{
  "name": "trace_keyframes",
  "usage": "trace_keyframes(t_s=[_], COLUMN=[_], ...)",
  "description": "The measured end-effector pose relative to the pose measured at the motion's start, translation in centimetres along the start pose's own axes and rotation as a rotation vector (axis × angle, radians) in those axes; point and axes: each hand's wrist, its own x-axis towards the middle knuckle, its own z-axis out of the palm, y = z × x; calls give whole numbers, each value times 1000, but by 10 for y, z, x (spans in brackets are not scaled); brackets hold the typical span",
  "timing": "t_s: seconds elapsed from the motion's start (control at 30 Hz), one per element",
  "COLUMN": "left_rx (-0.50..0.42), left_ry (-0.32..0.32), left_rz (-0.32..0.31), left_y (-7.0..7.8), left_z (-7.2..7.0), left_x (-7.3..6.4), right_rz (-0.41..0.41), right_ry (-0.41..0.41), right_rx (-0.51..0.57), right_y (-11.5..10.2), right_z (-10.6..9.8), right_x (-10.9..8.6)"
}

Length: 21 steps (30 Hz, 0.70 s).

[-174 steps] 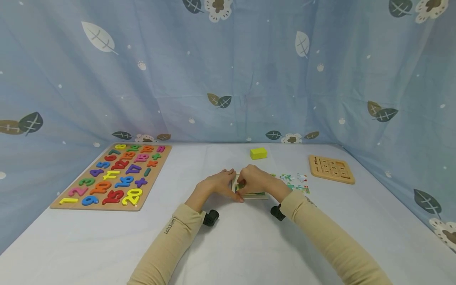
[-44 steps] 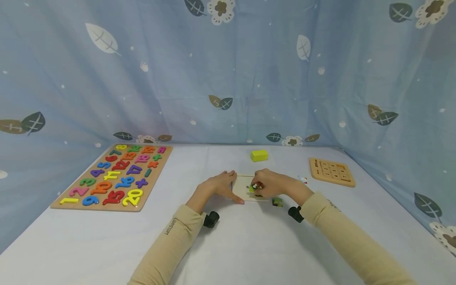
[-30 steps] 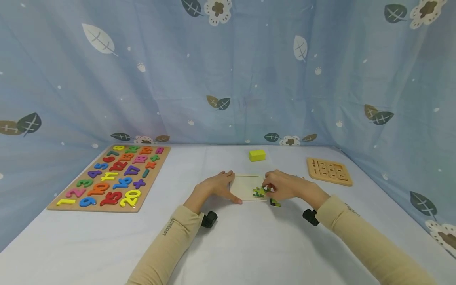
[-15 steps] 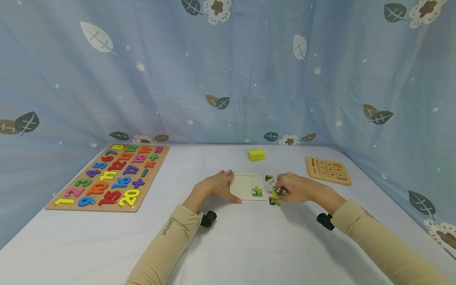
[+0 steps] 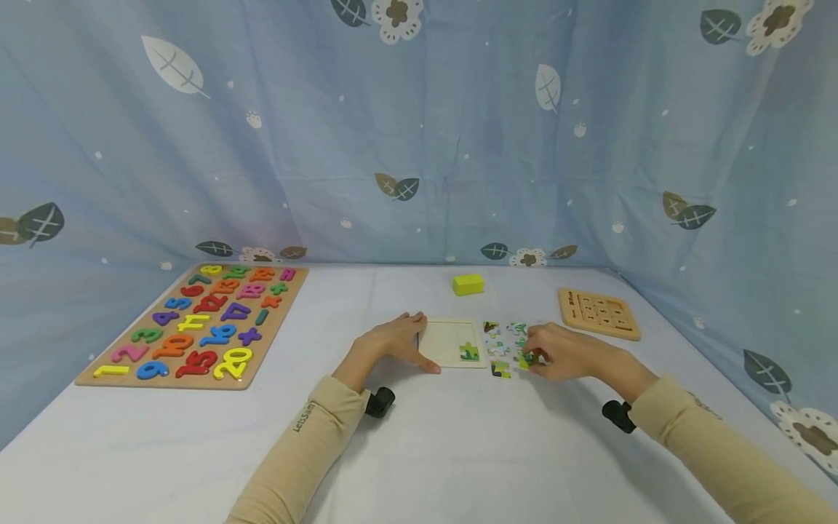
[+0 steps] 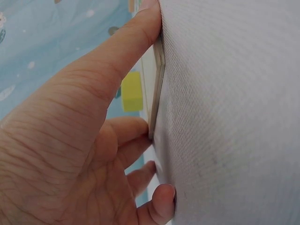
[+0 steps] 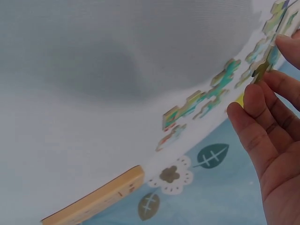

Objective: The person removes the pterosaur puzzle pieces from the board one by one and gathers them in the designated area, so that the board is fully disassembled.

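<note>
In the head view my left hand [image 5: 393,343] holds the left side of a shallow wooden puzzle tray [image 5: 445,336]. The left wrist view shows its thumb at one corner of the tray's edge [image 6: 158,86] and the index and middle fingers at another. One green puzzle piece [image 5: 468,351] lies in the tray's near right corner; the pale base shows elsewhere. To the right of the tray, my right hand [image 5: 563,353] pinches a green puzzle piece [image 7: 260,72] between thumb and fingertips. Other loose pieces [image 5: 517,329] lie beside it on the white cloth, some partly behind the hand.
A large wooden number board [image 5: 271,331] with coloured numerals lies at the left. Behind the tray stands a yellow block [image 5: 468,284]. At the back right is a small wooden board with number tiles [image 5: 622,333]. A blue patterned curtain [image 5: 288,145] closes off the back.
My right hand has moved rightward off the tray with a green piece, uncovering the loose pieces beside it and one piece in the tray's near right corner. The left hand keeps its place.
</note>
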Motion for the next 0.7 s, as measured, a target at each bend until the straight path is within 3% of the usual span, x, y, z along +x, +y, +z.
trace_keyframes(t_s=[0.7], left_rx=[-6], left_ry=[9], left_rz=[4], left_y=[0], left_z=[1], left_x=[0], right_rz=[-30], right_ry=[10], right_rx=[17], right_y=[6], right_z=[10], right_x=[-10])
